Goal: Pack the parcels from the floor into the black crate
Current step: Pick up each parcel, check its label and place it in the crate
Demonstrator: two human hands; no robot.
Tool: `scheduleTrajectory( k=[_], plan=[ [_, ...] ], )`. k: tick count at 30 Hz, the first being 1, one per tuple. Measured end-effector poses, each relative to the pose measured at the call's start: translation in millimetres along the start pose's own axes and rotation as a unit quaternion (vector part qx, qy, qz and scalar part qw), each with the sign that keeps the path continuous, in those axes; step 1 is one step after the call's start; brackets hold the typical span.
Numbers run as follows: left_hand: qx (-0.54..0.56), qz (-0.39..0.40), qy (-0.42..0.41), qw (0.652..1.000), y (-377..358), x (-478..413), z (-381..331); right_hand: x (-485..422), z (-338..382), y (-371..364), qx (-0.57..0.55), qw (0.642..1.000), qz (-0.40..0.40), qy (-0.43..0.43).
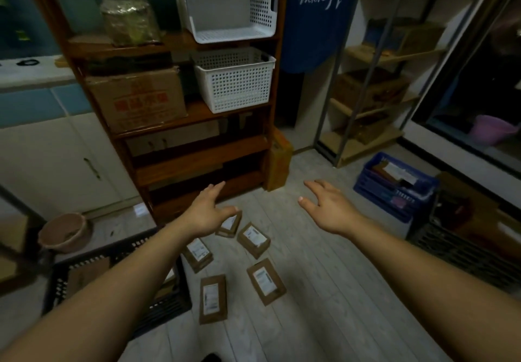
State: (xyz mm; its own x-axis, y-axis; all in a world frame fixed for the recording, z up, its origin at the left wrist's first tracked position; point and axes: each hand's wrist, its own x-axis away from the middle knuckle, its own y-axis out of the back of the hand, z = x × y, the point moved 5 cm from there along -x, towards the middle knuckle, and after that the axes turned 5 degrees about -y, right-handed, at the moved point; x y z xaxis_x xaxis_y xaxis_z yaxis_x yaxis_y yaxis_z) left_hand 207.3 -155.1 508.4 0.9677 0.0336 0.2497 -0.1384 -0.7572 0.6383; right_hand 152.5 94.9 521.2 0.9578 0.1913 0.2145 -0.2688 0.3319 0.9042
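Note:
Several brown parcels with white labels lie on the pale wood floor: one partly under my left hand (229,225), others at the centre (253,239), left (198,254), lower right (265,280) and nearest me (212,298). The black crate (60,280) stands at the lower left, partly hidden by my left forearm, with brown parcels inside. My left hand (207,213) hovers open above the farthest parcel, fingers spread. My right hand (328,208) is open over bare floor to the right, holding nothing.
A dark wooden shelf unit (197,161) with white baskets and a cardboard box stands straight ahead. A blue crate (394,189) of items and another black crate (465,254) sit at the right. A brown bowl (64,232) rests on the floor at the left.

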Motion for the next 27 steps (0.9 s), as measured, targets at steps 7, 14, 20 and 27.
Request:
scheduleTrajectory(
  k=[7, 14, 20, 27],
  plan=[
    [-0.001, -0.013, 0.036, 0.999, 0.4, -91.0, 9.5, -95.4, 1.5, -20.1, 0.015, 0.998, 0.050, 0.033],
    [0.031, 0.018, 0.070, 0.997, -25.6, -213.8, 4.5, -185.7, -45.8, -13.2, 0.035, 0.995, 0.095, -0.002],
    [0.073, 0.018, 0.122, 0.990, -47.4, -261.9, 14.0, -256.4, -77.9, -11.8, 0.050, 0.990, 0.132, 0.004],
    [0.126, -0.069, 0.248, 0.958, -74.4, -281.7, 41.5, -348.6, -82.5, -60.9, 0.073, 0.966, 0.229, 0.093]
  ],
)
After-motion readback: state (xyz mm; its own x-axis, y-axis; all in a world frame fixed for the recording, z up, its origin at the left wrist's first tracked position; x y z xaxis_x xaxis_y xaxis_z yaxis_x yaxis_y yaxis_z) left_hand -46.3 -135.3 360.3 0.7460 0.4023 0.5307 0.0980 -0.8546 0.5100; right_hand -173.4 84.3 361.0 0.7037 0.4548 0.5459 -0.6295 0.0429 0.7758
